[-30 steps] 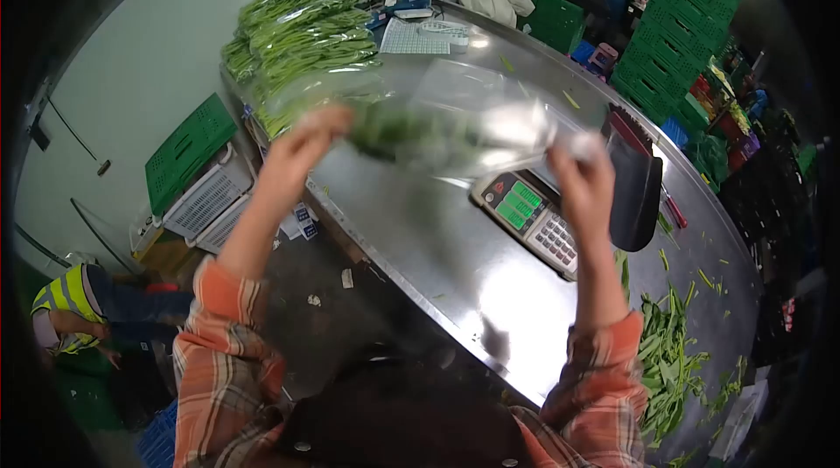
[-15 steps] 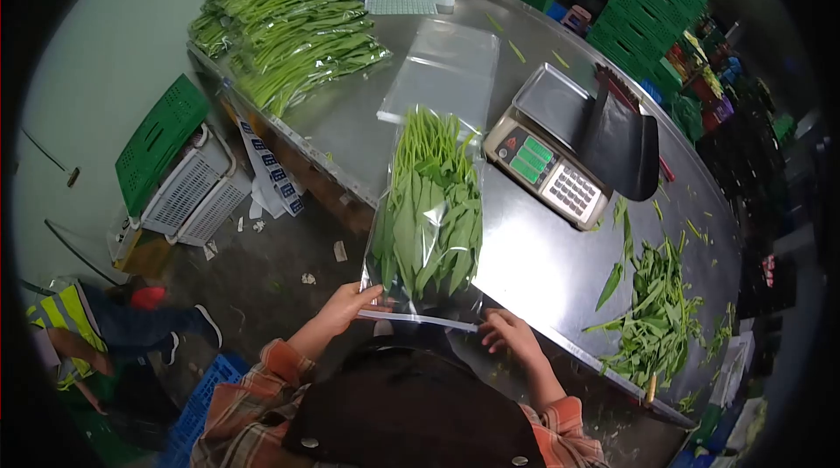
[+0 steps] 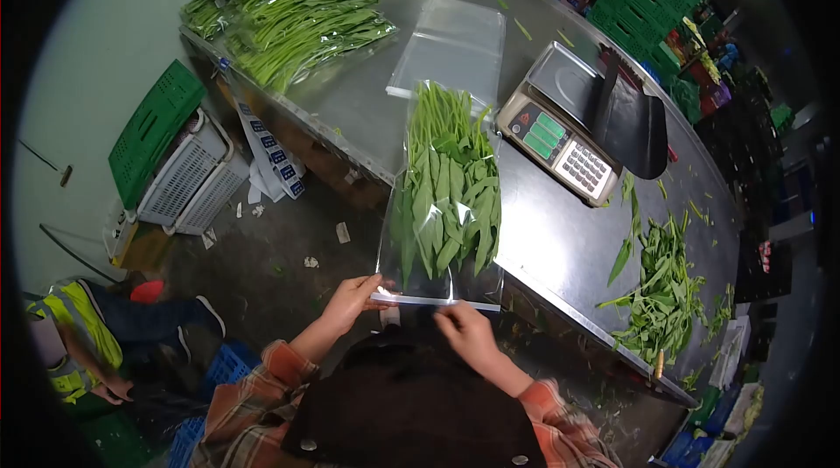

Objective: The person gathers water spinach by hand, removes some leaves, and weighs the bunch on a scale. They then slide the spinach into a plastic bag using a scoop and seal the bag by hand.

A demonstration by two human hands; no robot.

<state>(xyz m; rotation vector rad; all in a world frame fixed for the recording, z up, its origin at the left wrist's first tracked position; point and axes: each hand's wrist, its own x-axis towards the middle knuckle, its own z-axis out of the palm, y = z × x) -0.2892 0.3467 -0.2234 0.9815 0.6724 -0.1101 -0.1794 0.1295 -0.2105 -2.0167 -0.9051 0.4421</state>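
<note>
A clear plastic bag (image 3: 394, 240) of leafy green vegetables (image 3: 451, 188) lies over the table's front edge, stems pointing away from me and leaves toward me. Its open-end strip, a whitish band, hangs just past the edge. My left hand (image 3: 352, 300) pinches the left end of that band between thumb and fingers. At the middle of the band is my right hand (image 3: 470, 333), its fingers curled in against the bag's edge; the fingertips are partly hidden. Flat clear bags (image 3: 451, 48) lie beyond the stems.
Filled bags of greens (image 3: 289, 13) are piled at the far left of the metal table (image 3: 542, 249). A digital scale (image 3: 560, 136) stands right of the bag, loose greens (image 3: 661, 293) nearer the right edge. White baskets (image 3: 197, 179) and a person in a yellow vest (image 3: 83, 328) are at left.
My right hand has moved left along the band, from its right end to its middle, and its fingers have curled in. My left hand still grips the left end.
</note>
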